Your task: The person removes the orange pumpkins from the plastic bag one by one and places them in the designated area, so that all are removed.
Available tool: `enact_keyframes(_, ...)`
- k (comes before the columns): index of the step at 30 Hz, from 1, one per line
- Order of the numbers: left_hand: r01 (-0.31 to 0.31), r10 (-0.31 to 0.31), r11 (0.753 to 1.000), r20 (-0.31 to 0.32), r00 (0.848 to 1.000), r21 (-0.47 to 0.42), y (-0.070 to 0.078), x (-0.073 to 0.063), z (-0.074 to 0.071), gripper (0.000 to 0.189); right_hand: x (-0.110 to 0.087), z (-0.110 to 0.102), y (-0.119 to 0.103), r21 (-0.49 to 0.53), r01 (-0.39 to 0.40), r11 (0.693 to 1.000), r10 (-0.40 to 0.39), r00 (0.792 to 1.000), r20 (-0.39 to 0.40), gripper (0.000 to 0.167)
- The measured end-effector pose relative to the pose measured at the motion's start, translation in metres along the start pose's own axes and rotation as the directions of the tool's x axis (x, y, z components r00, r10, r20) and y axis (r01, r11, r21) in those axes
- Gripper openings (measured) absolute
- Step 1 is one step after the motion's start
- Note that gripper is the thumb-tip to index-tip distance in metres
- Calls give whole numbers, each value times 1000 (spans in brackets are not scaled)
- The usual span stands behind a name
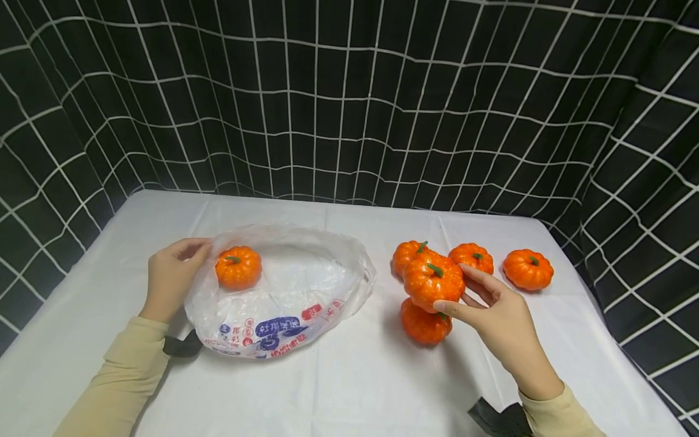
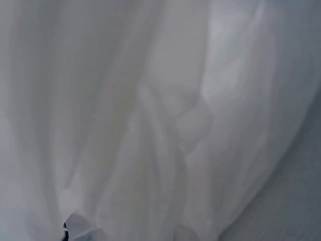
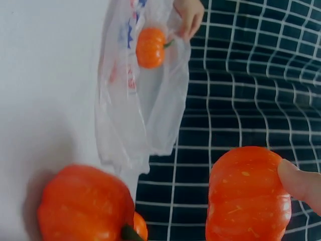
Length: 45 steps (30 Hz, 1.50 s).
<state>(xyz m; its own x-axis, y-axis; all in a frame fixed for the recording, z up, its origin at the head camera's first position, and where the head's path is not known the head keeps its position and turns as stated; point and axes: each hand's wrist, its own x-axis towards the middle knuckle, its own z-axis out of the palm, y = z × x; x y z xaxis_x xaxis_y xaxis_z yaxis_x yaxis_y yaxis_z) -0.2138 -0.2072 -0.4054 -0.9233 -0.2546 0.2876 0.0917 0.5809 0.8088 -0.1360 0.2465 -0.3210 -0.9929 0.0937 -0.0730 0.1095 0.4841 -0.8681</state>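
Note:
My left hand (image 1: pixel 172 276) pinches the left rim of a thin white plastic bag (image 1: pixel 354 258) printed in blue and red. The bag lies with its mouth spread wide, and one small orange pumpkin (image 1: pixel 238 267) with a green stem sits inside near that hand. Pale plastic (image 2: pixel 150 125) fills the left wrist view. Between thumb and fingers, my right hand (image 1: pixel 505 321) holds another pumpkin (image 1: pixel 428 284) to the right of the bag. This held pumpkin (image 3: pixel 246 196) also shows in the right wrist view. It partly covers a pumpkin (image 1: pixel 425 328) below it in the head view.
Behind the held pumpkin are a pumpkin (image 1: pixel 405 255) and a second pumpkin (image 1: pixel 471 256). A further pumpkin (image 1: pixel 528 269) lies at the far right. All rest on a white-covered table (image 1: pixel 349 400), with black cloth (image 1: pixel 338 109) bearing a white grid around its back and sides.

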Motion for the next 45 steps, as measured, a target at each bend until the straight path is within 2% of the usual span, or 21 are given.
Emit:
enact_keyframes(8,19,-19,1000,17,1000,-8,1,-1,0,33,-4,-19,16,-38,-69,997,67,996,-51,90)
enact_keyframes(16,21,-21,1000,12,1000,-3,1,-1,0,33,-8,-33,36,-93,-78,993,66,990,-121,87)
enact_keyframes(20,13,-13,1000,8,1000,-1,1,-1,0,33,-8,-38,47,-127,-115,985,96,984,-150,87)
enact_keyframes(25,22,-22,1000,13,1000,0,0,-1,1,33,-9,-43,57,-151,-185,971,162,975,-151,90)
enact_keyframes(33,18,-18,1000,6,1000,12,-1,-1,1,33,-8,-48,68,-122,-267,956,246,956,-160,95)
enact_keyframes(38,9,-9,1000,-4,1000,9,0,-1,1,32,-6,-48,74,-84,-291,953,275,947,-164,97)
enact_keyframes(45,-6,6,1000,-9,1000,4,1,-2,1,31,-2,-48,83,-117,-330,937,307,934,-181,98)
